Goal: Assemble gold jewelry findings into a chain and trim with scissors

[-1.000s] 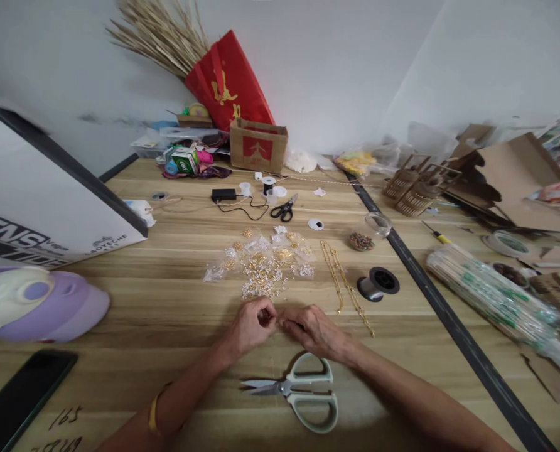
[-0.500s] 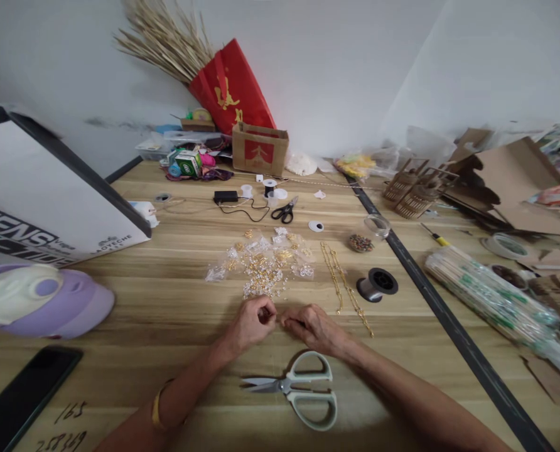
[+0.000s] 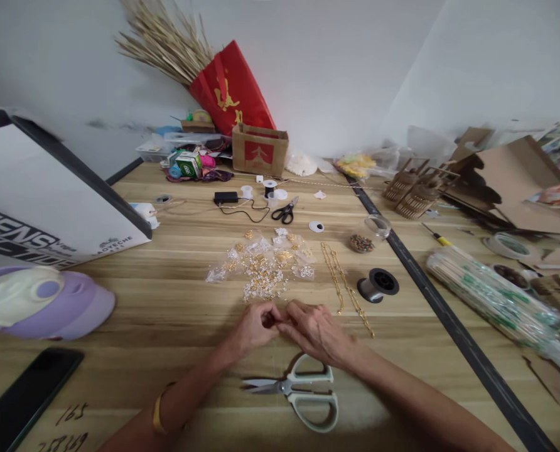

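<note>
My left hand is closed in a pinch, its fingertips meeting those of my right hand. The right fingers are also closed; whatever sits between the fingertips is too small to make out. Just beyond them lies a pile of clear and gold beads with small plastic bags. A gold chain lies in two strands to the right, beside a spool of thin wire or line. Below my hands, scissors with pale handles rest on the table, blades pointing left.
A phone, a purple and white appliance and a large box stand at left. Black scissors and a tipped jar of beads lie farther back. Wrapped sticks are at right, beyond a dark strip.
My right hand has moved left so that its fingertips now meet the left ones, where a small gap was before. The things on the table have stayed in place.
</note>
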{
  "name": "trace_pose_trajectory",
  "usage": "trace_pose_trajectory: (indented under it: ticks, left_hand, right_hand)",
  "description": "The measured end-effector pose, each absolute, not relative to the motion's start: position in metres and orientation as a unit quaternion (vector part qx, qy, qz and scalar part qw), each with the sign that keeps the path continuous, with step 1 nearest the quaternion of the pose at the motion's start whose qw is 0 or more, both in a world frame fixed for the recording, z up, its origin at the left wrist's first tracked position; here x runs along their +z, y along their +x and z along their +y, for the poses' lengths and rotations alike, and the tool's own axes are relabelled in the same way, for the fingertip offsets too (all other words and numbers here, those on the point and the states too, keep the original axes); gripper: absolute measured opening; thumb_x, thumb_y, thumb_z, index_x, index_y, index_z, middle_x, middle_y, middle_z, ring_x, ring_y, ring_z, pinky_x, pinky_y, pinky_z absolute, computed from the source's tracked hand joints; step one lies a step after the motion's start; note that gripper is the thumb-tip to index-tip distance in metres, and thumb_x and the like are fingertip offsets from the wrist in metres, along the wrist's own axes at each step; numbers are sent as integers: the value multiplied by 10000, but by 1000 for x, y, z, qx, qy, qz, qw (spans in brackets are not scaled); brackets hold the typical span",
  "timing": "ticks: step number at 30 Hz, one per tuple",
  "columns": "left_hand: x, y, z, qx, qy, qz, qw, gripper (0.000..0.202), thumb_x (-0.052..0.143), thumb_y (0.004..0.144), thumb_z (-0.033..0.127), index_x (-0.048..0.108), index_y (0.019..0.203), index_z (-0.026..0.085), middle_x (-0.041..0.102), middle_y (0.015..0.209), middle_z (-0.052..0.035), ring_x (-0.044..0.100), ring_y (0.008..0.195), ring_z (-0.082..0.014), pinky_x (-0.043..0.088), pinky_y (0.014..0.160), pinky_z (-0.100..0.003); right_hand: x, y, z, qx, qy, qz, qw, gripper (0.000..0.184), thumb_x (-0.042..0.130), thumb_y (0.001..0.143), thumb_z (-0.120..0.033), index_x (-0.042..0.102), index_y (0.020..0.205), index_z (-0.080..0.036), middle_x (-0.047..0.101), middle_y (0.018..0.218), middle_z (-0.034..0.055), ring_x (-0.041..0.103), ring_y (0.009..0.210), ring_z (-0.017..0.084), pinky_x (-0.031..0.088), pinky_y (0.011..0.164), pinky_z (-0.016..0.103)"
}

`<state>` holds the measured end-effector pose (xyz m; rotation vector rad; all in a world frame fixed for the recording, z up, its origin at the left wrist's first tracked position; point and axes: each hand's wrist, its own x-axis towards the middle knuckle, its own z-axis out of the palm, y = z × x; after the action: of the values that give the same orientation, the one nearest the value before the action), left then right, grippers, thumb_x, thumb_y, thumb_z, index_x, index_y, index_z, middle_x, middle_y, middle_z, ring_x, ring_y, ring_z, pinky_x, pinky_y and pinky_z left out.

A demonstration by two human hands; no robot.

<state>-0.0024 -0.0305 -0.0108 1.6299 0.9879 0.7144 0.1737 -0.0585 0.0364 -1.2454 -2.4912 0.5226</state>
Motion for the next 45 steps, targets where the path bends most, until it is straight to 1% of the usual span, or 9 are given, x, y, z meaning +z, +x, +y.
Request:
trace_pose_trajectory:
  ticks: [4,8,14,20,29,34,39,41,45]
  left_hand:
    - [-8,-1,-32,278,682,421,530,38,569,629,157,537,620,138,528,584,5,477,547,-104,389,527,-212]
    - [-6,-2,-30,262,653,420,572,62,578,640,175,530,640,136,519,594,7,469,559,-105,379,538,-215]
    - [-3,-6,-27,265,625,373,632,169,629,688,276,543,718,133,515,653,9,467,616,-109,360,576,-215]
    - [-3,-8,-26,269,607,339,666,191,637,702,284,508,729,145,506,687,12,465,651,-115,366,602,-222]
    - [-7,-8,-24,266,589,342,682,205,685,662,260,523,694,140,515,647,16,475,607,-105,370,574,-217]
    - [4,-8,-23,263,554,386,689,219,724,623,280,574,675,129,543,582,19,501,544,-100,402,547,-223]
    - [10,-11,-20,315,494,406,701,228,746,594,288,621,687,121,576,554,15,509,503,-92,406,522,-223]
    - [10,-11,-19,330,472,407,709,234,764,568,275,632,678,116,580,546,15,503,493,-85,397,513,-218]
    - [13,-14,-17,331,425,408,737,250,795,525,247,650,676,111,599,557,10,520,512,-82,402,530,-213]
  right_hand:
    - [36,171,-60,165,-438,-874,131,184,353,958,-289,503,912,-194,600,774,34,563,682,152,306,596,252]
    - [33,173,-57,166,-433,-876,133,221,318,961,-243,516,882,-185,614,791,38,562,673,140,318,603,243]
    - [27,175,-53,214,-431,-859,173,207,353,947,-248,512,834,-179,586,715,22,544,640,126,337,601,224]
    - [26,173,-53,280,-412,-835,235,217,360,943,-246,511,802,-177,540,687,0,490,607,109,340,593,212]
    - [28,172,-55,388,-421,-770,281,276,392,932,-310,525,748,-152,452,628,-30,384,567,86,298,543,201]
    - [28,176,-46,417,-475,-696,340,342,372,930,-379,479,698,-152,372,607,-41,340,562,85,281,509,196]
    - [34,184,-42,405,-481,-710,318,211,429,905,-332,533,879,-151,465,639,-39,374,516,77,285,485,194]
    - [41,186,-43,384,-481,-731,296,175,449,892,-298,542,884,-150,486,634,-36,391,512,79,291,481,193]
    - [61,188,-52,338,-426,-822,169,148,451,887,-220,580,882,-149,563,681,-5,468,562,90,340,536,196]
